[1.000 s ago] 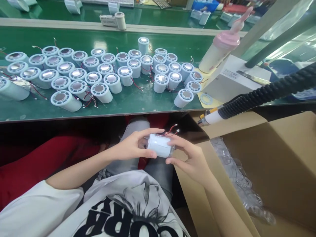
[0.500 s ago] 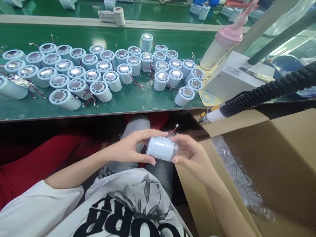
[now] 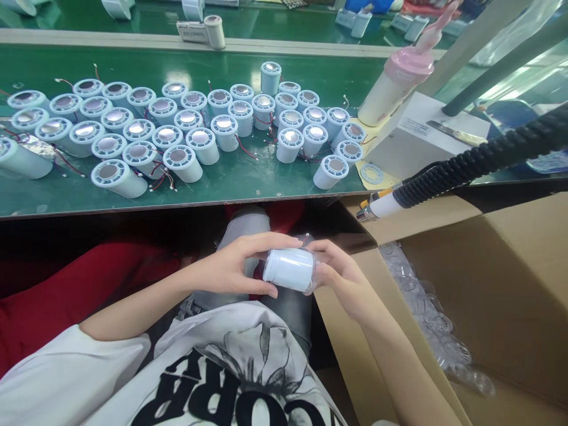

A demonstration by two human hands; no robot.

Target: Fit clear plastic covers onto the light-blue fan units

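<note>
Held low over the lap, below the bench edge: a smooth pale-blue plastic cylinder, lying on its side, matte with a soft sheen along its top. Gripped at its left end by the left hand, fingers curled over the top and thumb tucked under, closed around it. Cupped at its right end by the right hand, fingers wrapped round a clear, glossy cap-like piece there; exact fit of that piece to the cylinder impossible to tell.

Above, on the glossy green bench top, a dense cluster of matching pale-blue cylinders standing upright, each with a ribbed ring and a shiny metal disc on top, some trailing thin red and black wires; one lying tipped at the near left. At the bench's right end, a cream bottle with a pink lid beside a white box-shaped unit, and a flat pale ring on yellow paper.

Reaching in from the right, a black ribbed hose with a white and orange nozzle, well apart from the hands. Just beside the right forearm, an open brown cardboard carton holding crinkled clear plastic pieces. Beneath the arms, a white printed shirt and grey trousers; red cloth to the left.
</note>
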